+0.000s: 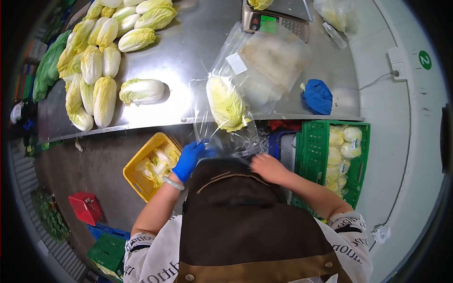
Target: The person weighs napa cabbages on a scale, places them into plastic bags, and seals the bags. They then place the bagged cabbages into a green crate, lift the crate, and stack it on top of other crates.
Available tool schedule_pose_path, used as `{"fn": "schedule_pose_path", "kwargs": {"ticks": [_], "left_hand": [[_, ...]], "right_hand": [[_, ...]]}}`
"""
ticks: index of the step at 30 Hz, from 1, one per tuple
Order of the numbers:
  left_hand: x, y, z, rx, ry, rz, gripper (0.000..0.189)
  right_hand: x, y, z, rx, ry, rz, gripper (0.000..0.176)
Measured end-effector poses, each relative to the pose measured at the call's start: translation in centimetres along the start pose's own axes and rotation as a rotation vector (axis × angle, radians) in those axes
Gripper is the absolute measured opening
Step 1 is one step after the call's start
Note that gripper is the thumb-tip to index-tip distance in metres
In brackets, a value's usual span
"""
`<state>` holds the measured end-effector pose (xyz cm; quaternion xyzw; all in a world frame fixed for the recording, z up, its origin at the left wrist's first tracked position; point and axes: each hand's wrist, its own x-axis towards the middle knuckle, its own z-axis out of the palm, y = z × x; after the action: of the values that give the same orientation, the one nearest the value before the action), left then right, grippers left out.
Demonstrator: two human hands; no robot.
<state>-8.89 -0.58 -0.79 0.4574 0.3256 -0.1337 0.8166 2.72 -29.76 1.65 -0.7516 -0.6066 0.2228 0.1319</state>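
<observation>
A napa cabbage [225, 104] lies inside a clear plastic bag [200, 120] at the front edge of the steel table. The bag's mouth hangs over the edge toward my body. My left hand [190, 159], in a blue glove, has its fingers closed on the left side of the bag's mouth. My bare right hand [266, 167] is curled by the right side of the mouth, its fingers closed against the plastic. Its fingertips are partly hidden. Beyond the bagged cabbage lies a stack of flat clear bags [276, 61] with a white label on it.
Several loose cabbages [101, 61] are piled at the table's left, with a single cabbage [141, 91] nearer. A scale [278, 23] stands at the back; a blue bundle [317, 96] sits right. Below are a yellow basket [133, 162] of leaves and a green crate [314, 155] of bagged cabbages.
</observation>
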Motion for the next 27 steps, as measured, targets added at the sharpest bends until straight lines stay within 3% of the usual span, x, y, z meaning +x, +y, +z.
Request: {"fn": "schedule_pose_path", "kwargs": {"ticks": [1, 2, 3, 4, 5, 6, 7, 8, 10, 11, 12, 13, 14, 15, 16, 17, 18, 19, 20, 21, 23, 26, 27], "left_hand": [[0.0, -0.2, -0.4, 0.038, -0.036, -0.017, 0.03], [-0.1, -0.4, -0.8, 0.078, -0.074, -0.035, 0.032], [-0.4, 0.3, -0.9, 0.198, -0.102, -0.047, 0.034], [0.1, 0.2, -1.9, 0.119, -0.074, -0.04, 0.035], [0.5, -0.2, -3.0, 0.037, -0.043, -0.043, 0.035], [0.5, -0.9, -4.0, -0.048, -0.008, -0.051, 0.036], [0.3, -0.7, -4.2, 0.424, 0.195, 0.193, 0.041], [0.0, 0.5, -3.1, 0.759, 0.261, 0.397, 0.042], [-0.9, 3.5, -0.2, 1.427, 0.39, 0.822, 0.046], [-0.6, 3.0, -0.5, 1.556, 0.225, 0.911, 0.058], [-0.2, 2.7, -0.8, 1.739, 0.071, 0.972, 0.056], [0.1, 2.7, -1.1, 1.684, -0.097, 1.013, 0.054], [0.2, 3.5, -0.8, 1.62, -0.262, 1.049, 0.051], [0.2, 4.2, -0.4, 1.554, -0.251, 1.031, 0.037], [0.5, 4.4, -0.9, 1.257, -0.217, 0.84, 0.032], [0.8, 4.5, -1.8, 0.959, -0.181, 0.647, 0.028], [1.1, 4.6, -2.3, 0.663, -0.146, 0.45, 0.025], [1.8, 5.4, -1.8, 0.452, -0.125, 0.421, 0.026], [2.5, 6.6, -1.7, 0.396, -0.122, 0.315, 0.029], [3.3, 7.8, -1.6, 0.342, -0.118, 0.214, 0.031], [5.3, 8.3, -1.9, 0.261, -0.027, 0.04, 0.034], [9.7, 4.0, -4.1, 0.286, 0.098, -0.172, 0.027], [12.3, 0.3, -5.6, 0.267, 0.155, -0.076, 0.022]], "right_hand": [[-5.3, 2.7, 4.5, -0.167, -0.241, 0.052, 0.012], [-9.6, 4.1, 7.5, -0.16, -0.894, 0.32, 0.013], [-12.8, 4.6, 8.6, -0.052, -1.209, 0.427, 0.012], [-13.6, 4.5, 8.1, 0.052, -1.181, 0.498, 0.013], [-12.4, 4.2, 6.9, 0.105, -0.974, 0.547, 0.016], [-10.3, 4.4, 5.9, 0.083, -0.64, 0.554, 0.02], [-7.3, 3.9, 2.3, -0.001, -0.288, 0.51, 0.033], [-4.6, 3.7, 0.3, -0.13, 0.177, 0.463, 0.036], [1.3, 3.1, -4.1, -0.219, 0.467, 0.333, 0.04], [2.7, 3.9, -4.1, -0.287, 0.431, 0.145, 0.042], [3.7, 4.5, -4.2, -0.353, 0.393, -0.041, 0.045], [4.6, 4.8, -5.0, -0.359, 0.369, -0.168, 0.037], [4.9, 6.0, -4.5, -0.207, 0.38, -0.146, 0.033], [5.0, 7.4, -3.5, -0.055, 0.387, -0.127, 0.029], [5.4, 7.7, -3.9, 0.098, 0.388, -0.108, 0.026], [5.4, 7.9, -4.3, 0.347, 0.456, 0.023, 0.021], [5.6, 8.4, -4.7, 0.577, 0.397, 0.147, 0.022], [6.0, 8.8, -5.3, 0.809, 0.332, 0.276, 0.023], [6.4, 9.0, -5.6, 1.038, 0.265, 0.402, 0.025], [7.4, 8.7, -4.9, 1.331, 0.373, 0.548, 0.035], [8.6, 9.0, -3.8, 1.354, 0.357, 0.703, 0.039], [10.1, 8.2, 0.4, 1.38, 0.409, 0.845, 0.044], [10.6, 7.7, 0.5, 1.283, 0.42, 0.915, 0.043]]}}
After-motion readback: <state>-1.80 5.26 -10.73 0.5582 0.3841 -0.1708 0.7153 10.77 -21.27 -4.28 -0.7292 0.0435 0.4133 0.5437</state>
